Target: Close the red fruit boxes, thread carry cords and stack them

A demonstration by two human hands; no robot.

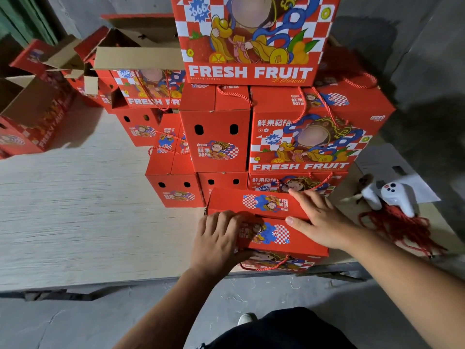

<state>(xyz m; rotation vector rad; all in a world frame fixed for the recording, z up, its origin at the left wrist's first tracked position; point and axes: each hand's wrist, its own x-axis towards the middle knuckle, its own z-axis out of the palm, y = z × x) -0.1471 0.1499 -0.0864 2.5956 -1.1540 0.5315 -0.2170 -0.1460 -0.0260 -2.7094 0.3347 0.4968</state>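
At the far left of the frame a few open boxes (32, 114) sit with their brown flaps up, waiting to be closed. The pale wood-grain worktop (75, 210) runs bare across the lower left; it looks flat and dry, a fair surface for sliding cardboard along. Below it is grey concrete floor (75, 323), cracked in places.

Lower centre, the box in hand (266, 222) stands at the near edge of the worktop. The left hand (216, 238) curls over its left end, fingers bent on the top flap and thumb down the near side. The right hand (319, 220) lies flat with straight fingers, pressing the far flap down. I'd judge the box light and fairly stiff, printed card that could dent at the corners; best held by its two ends or lifted by the red cord (266, 267) looped on its near face.

Behind rises the stack of finished boxes (302, 137), cords threaded. At the right edge lie a bundle of loose red cords (400, 227) and a white controller (397, 197), with grey wall beyond.
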